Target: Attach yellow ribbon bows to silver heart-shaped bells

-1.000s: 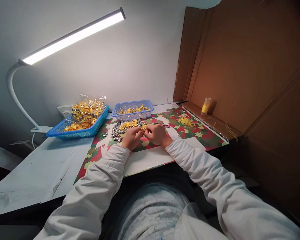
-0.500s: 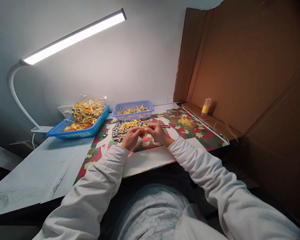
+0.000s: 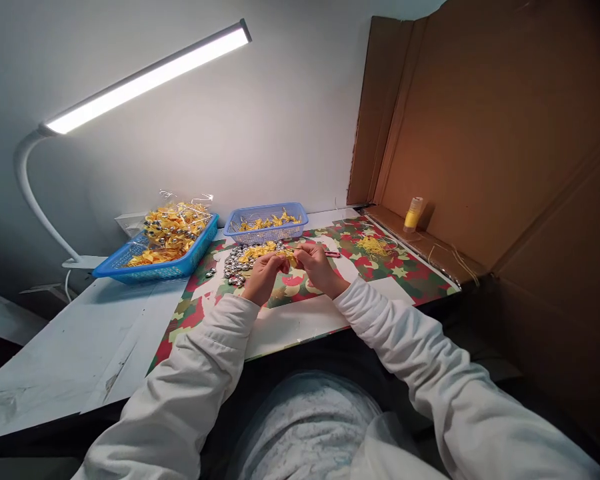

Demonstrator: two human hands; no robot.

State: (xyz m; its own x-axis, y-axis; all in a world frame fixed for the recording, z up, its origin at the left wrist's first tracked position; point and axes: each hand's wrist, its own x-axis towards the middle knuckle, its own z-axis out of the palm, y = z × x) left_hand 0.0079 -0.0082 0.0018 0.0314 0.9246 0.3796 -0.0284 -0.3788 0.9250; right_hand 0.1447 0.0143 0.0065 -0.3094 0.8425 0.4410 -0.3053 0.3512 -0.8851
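Close together over the camouflage-patterned mat, my left hand [image 3: 265,275] and my right hand [image 3: 319,269] both pinch a small yellow ribbon piece [image 3: 292,258]. The fingers are closed, and they cover much of the piece, so its full shape is hidden. Just behind and left of my hands lies a heap of silver bells [image 3: 235,263] with yellow ribbon pieces [image 3: 257,252] on top. A pink-red tool, perhaps thread snips [image 3: 333,254], lies right of my right hand, partly hidden by it.
A blue basket [image 3: 180,270] piled with yellow ribbons and bells stands left; a lilac-blue basket [image 3: 267,233] holds more yellow pieces behind. Yellow threads [image 3: 373,246] lie right, near a yellow thread spool [image 3: 413,215]. A lamp [image 3: 150,79] overhangs left; cardboard [image 3: 480,147] walls the right side.
My hands have moved slightly apart, and more of the yellow piece shows between them. The baskets, bells and threads have stayed in place.
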